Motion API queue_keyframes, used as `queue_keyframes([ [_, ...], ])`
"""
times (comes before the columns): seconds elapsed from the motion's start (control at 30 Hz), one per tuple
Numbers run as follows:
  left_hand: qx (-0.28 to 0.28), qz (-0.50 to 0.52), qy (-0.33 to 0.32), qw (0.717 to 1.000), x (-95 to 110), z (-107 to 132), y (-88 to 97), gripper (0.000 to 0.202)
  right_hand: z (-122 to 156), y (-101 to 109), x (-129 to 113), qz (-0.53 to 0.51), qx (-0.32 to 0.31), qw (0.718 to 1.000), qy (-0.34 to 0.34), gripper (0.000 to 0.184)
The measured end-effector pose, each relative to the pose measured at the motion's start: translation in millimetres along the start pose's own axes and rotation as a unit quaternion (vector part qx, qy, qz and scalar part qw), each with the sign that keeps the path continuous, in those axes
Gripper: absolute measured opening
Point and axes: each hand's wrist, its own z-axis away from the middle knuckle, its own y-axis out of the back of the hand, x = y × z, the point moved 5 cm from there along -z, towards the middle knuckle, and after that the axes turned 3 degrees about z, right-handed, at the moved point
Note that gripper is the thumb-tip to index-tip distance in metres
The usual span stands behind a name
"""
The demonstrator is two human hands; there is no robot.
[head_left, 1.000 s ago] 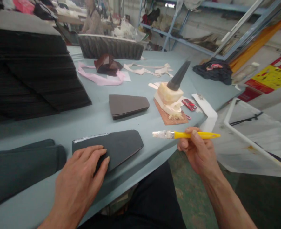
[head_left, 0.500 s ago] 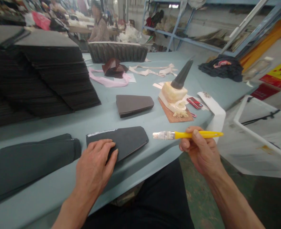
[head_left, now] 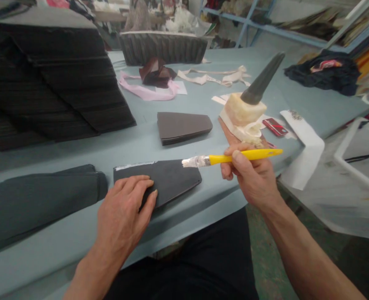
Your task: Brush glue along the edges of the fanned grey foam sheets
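My left hand (head_left: 123, 210) lies flat, fingers spread, on the near end of a dark grey wedge-shaped piece (head_left: 171, 179) at the table's front edge. A pale strip of glue runs along that piece's far edge. My right hand (head_left: 249, 175) is closed on a yellow-handled brush (head_left: 231, 158), whose whitish bristles hover over the piece's right end. A second grey wedge piece (head_left: 182, 127) lies further back. A glue-caked block with a dark cone (head_left: 249, 104) stands on a brown board to the right.
Tall stacks of black sheets (head_left: 46, 79) fill the left. Dark folded pieces (head_left: 37, 200) lie at the near left. Pink and cream ribbons (head_left: 146, 89), a red phone (head_left: 274, 127) and a white strip (head_left: 306, 141) sit on the pale blue table (head_left: 187, 216). A person sits far behind.
My right hand has carried the brush leftward, so the bristles are now over the grey piece's right end. My left hand stays pressed on the piece. The camera has tilted down.
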Motion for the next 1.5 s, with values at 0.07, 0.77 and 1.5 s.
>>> queue_keyframes([
  [0.07,-0.003,-0.003,0.001,1.0,0.3,-0.5,0.0,0.026,-10.8,-11.6,4.7,0.001,-0.015,1.0,0.003,0.039],
  [0.77,-0.038,-0.041,-0.009,0.998,2.6,-3.2,-1.8,0.032,-47.1,-67.6,26.8,0.054,-0.131,0.99,0.01,0.028],
  [1.5,-0.085,-0.069,0.017,0.994,-0.4,-10.2,-5.4,0.045,-55.2,-75.7,27.8,0.052,-0.14,0.989,-0.025,0.039],
])
